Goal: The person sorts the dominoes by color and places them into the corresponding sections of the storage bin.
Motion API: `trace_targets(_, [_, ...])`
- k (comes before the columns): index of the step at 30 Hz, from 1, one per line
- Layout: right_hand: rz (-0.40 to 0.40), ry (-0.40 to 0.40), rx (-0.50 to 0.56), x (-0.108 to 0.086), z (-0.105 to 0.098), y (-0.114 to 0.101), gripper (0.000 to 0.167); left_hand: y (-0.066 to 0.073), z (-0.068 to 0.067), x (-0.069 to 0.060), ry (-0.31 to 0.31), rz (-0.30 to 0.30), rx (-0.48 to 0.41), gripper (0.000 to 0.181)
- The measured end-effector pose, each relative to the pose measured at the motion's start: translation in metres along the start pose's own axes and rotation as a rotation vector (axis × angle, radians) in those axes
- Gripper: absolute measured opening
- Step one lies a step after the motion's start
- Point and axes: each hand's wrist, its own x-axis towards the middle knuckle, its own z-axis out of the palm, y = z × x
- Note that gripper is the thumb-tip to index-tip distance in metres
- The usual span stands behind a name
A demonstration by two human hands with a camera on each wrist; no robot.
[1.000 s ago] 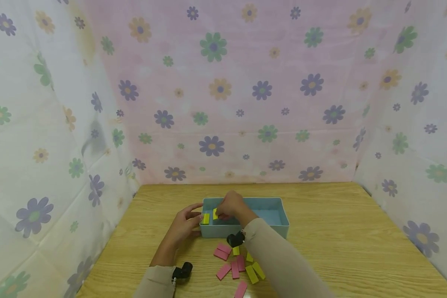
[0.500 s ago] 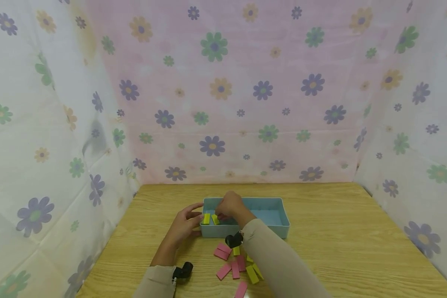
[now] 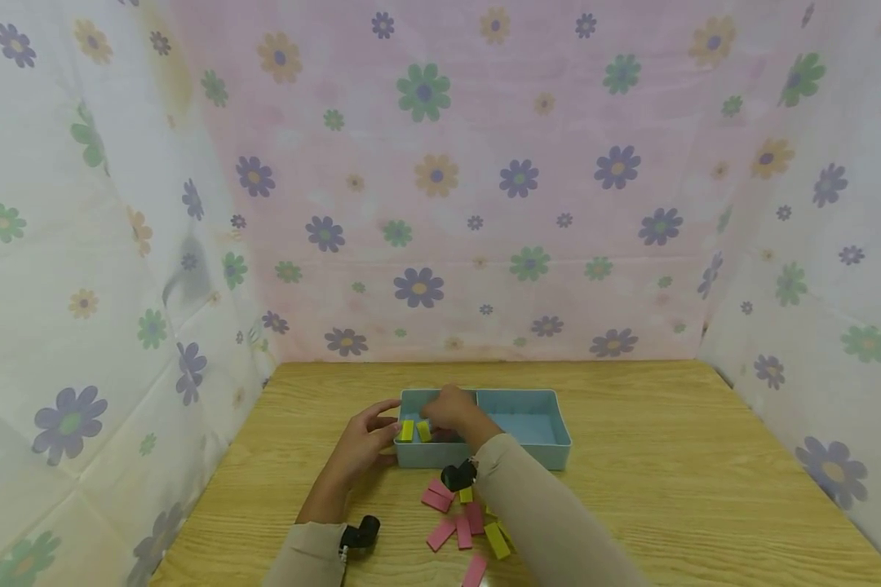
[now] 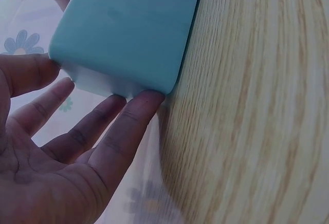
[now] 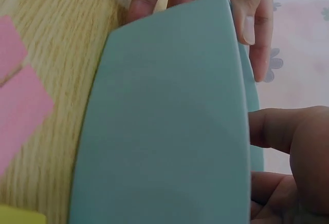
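Yellow, bright and flat-sided: two blocks in the left compartment of a pale blue box, just below the middle of the frame. The first yellow block is near the box's left end; the second yellow block is just beside it, set at a slight slant. Both near the front wall; whether stood on end or lying, can't say.

Right hand is down in that compartment, next to the second block. Fingertips hidden behind the wall in head and right wrist views, so can't tell whether this grip is clamped on the block or bare. Left hand at the box's left end, its grip spread apart, thumb at the rim, fingers laid against the end wall; seems to be steadying.

Step in hand, by my reading: squaring the second block beside the first. The next move would call for straightening it without nudging its neighbour, then lifting the fingers clear of the wall.

Outward, lower centre of frame: loose pink blocks and more yellow pieces on the wood-grain bench, some partly behind the right sleeve. Flowered cloth fills the upper frame.
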Motion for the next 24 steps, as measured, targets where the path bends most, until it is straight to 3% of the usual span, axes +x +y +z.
trace_targets(14, [-0.006, -0.020, 0.044, 0.0034, 0.0063, -0.0003, 0.027, 0.0008, 0.0002, -0.0009, -0.006, -0.002, 0.002, 0.050])
trace_targets(24, [-0.015, -0.042, 0.077, 0.0007, 0.0077, -0.0029, 0.044, 0.0023, 0.0003, -0.0024, -0.008, -0.002, 0.011, 0.049])
